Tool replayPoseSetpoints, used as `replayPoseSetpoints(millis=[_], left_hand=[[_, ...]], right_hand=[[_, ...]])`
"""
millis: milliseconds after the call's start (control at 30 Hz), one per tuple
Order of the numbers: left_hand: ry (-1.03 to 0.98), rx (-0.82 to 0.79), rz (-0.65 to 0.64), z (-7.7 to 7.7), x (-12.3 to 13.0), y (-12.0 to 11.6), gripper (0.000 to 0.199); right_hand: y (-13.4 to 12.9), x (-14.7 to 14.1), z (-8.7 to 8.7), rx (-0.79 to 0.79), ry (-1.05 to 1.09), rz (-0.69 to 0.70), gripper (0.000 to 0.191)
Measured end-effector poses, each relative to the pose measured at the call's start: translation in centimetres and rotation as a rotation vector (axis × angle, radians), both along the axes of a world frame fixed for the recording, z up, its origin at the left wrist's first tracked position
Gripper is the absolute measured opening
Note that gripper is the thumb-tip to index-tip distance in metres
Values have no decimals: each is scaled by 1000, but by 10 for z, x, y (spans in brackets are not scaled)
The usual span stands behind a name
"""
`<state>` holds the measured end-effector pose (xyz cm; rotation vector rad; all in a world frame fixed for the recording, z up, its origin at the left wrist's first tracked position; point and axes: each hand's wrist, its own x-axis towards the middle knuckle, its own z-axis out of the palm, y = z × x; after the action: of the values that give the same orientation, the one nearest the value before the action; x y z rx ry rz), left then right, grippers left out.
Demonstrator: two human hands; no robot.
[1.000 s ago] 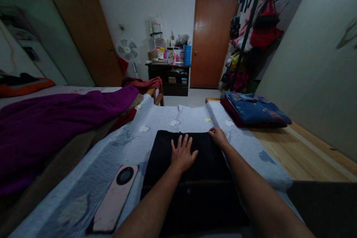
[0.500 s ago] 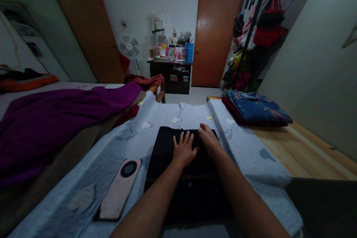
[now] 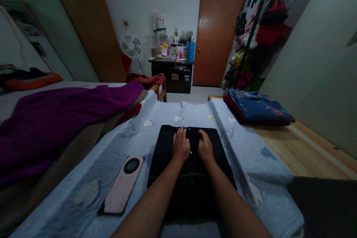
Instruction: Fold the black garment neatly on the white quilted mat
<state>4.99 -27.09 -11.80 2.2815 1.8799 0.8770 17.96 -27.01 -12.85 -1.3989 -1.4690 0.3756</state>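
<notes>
A folded black garment (image 3: pixel 192 197) with small buttons down its middle lies on a pale blue patterned sheet (image 3: pixel 164 111). My left hand (image 3: pixel 181 147) rests on its upper part, left of the buttons, fingers stretched out and pointing away from me. Right of the buttons, my right hand (image 3: pixel 205 148) touches the cloth on its side, its fingers extended and slightly curved, with nothing seen in it. A gap separates the two hands.
A pink phone (image 3: pixel 122 186) lies left of the garment. Purple cloth (image 3: pixel 69 119) covers the bed at the left. Folded denim and dark red clothes (image 3: pixel 258 107) sit at the right by wooden boards (image 3: pixel 304 148). A fan (image 3: pixel 131 46) and a door (image 3: pixel 210 37) stand behind.
My left hand's fingers have come closer together. My right hand has drawn nearer to me and lies lower on the garment. The garment's upper part looks flatter, with its buttons showing between my hands.
</notes>
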Motion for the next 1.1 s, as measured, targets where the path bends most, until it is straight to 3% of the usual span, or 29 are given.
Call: replayPoseSetpoints(millis=[133, 400, 567, 767, 967, 1100], left_hand=[[-22, 13, 128, 2, -2, 3, 47], [118, -57, 97, 4, -4, 2, 47], [141, -116, 43, 12, -21, 18, 43], [23, -308, 62, 28, -42, 48, 37], [23, -202, -118, 26, -43, 58, 23], [47, -186, -88, 25, -37, 59, 15]], right_hand=[[-6, -9, 2, -32, -287, 49, 43], [-18, -23, 19, -232, -662, 4, 48], [-21, -26, 22, -244, -706, -17, 49], [-21, -27, 20, -232, -717, -34, 50], [-21, -28, 19, -234, -718, -39, 50], [-21, -29, 18, -227, -711, -43, 50]])
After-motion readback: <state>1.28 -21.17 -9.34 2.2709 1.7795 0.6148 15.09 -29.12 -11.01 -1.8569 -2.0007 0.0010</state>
